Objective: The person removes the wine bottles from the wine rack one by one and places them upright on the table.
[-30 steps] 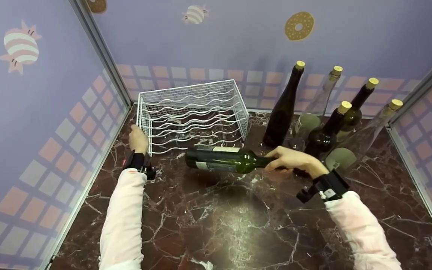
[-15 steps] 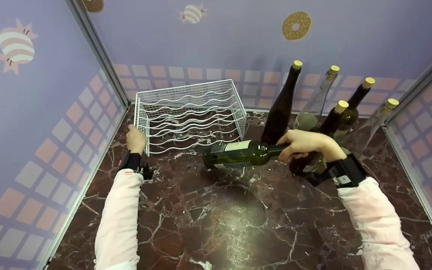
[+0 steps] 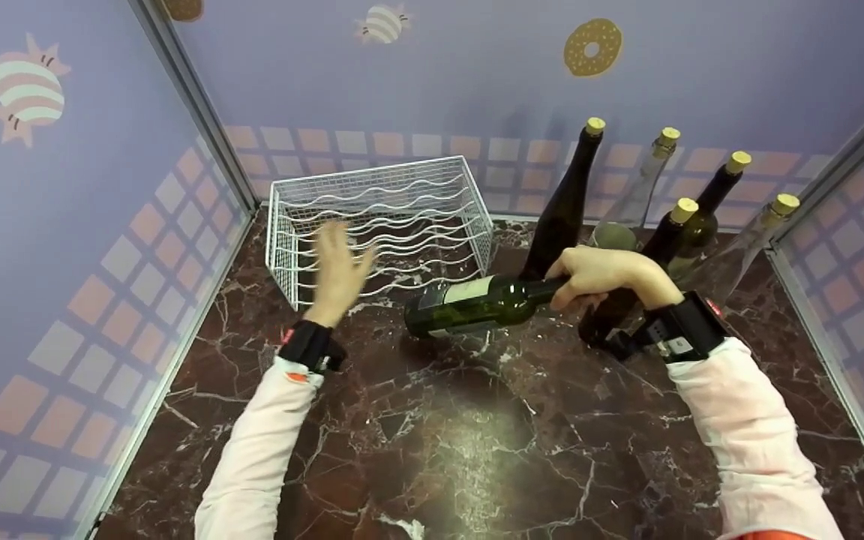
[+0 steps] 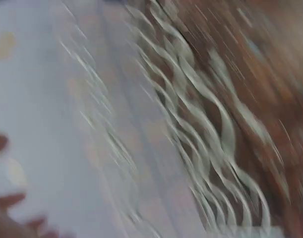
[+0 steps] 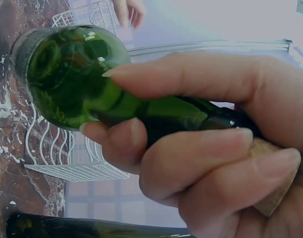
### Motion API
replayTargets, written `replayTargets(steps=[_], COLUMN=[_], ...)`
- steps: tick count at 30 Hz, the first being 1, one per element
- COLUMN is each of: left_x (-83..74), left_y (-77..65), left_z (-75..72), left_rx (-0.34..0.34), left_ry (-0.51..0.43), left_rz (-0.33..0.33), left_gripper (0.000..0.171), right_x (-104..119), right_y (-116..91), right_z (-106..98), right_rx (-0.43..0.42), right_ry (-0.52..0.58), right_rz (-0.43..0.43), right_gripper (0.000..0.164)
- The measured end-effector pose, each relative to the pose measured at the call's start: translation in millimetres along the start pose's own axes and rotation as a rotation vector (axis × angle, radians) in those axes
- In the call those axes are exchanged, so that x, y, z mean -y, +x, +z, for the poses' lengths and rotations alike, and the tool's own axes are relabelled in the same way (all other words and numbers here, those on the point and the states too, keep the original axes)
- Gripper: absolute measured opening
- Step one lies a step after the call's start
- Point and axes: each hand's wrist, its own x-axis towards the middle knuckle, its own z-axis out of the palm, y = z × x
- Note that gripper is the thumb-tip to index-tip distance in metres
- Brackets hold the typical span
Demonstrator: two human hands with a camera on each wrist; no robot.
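My right hand (image 3: pixel 597 276) grips a green wine bottle (image 3: pixel 469 304) by its neck. The bottle lies on its side in the air or just over the counter, base pointing left; whether it touches the counter I cannot tell. In the right wrist view, fingers wrap the neck of the bottle (image 5: pixel 77 74), and its cork (image 5: pixel 272 193) sits in the palm. My left hand (image 3: pixel 338 274) holds nothing, its fingers spread in front of the white wire wine rack (image 3: pixel 486 225). Motion blurs the left wrist view, where the rack's wavy wires (image 4: pixel 206 104) show.
Several corked bottles stand at the right, among them a tall dark bottle (image 3: pixel 563 210), a clear bottle (image 3: pixel 642 187) and a second clear bottle (image 3: pixel 747 240). Patterned panels (image 3: pixel 417 82) enclose the back and sides of the dark marbled counter (image 3: pixel 432 450).
My left hand has released the rack's left side and moved right. Held by my right hand, the wine bottle has shifted right, away from the front of the rack.
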Motion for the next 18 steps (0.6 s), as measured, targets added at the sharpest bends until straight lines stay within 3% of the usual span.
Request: replayTargets(steps=[2, 5, 8, 13, 18], left_x=[-23.1, -46.8, -58.0, -62.8, -64.6], left_y=[-5.1, -14.0, -21.5, -30.9, -36.5], left_z=[9.5, 23.3, 36.5, 57.8, 71.9], left_rx=[0.184, 0.441, 0.588, 0.642, 0.597], left_ry=[-0.100, -0.197, -0.206, -0.152, -0.179], left_rz=[0.091, 0.174, 0.267, 0.394, 0.416], left_gripper=[0.063, 0.079, 0.097, 0.119, 0.107], right_x=[3.1, 8.1, 13.0, 21.1, 25.1], right_y=[-0.8, 0.0, 2.8, 5.5, 5.4], right_z=[-2.0, -3.9, -5.1, -6.7, -6.9], right_rx=[0.003, 0.009, 0.025, 0.024, 0.033], right_ry=[-0.019, -0.053, -0.072, -0.095, -0.088], right_rz=[0.013, 0.014, 0.016, 0.030, 0.038], right_gripper=[0.009, 0.011, 0.010, 0.009, 0.009])
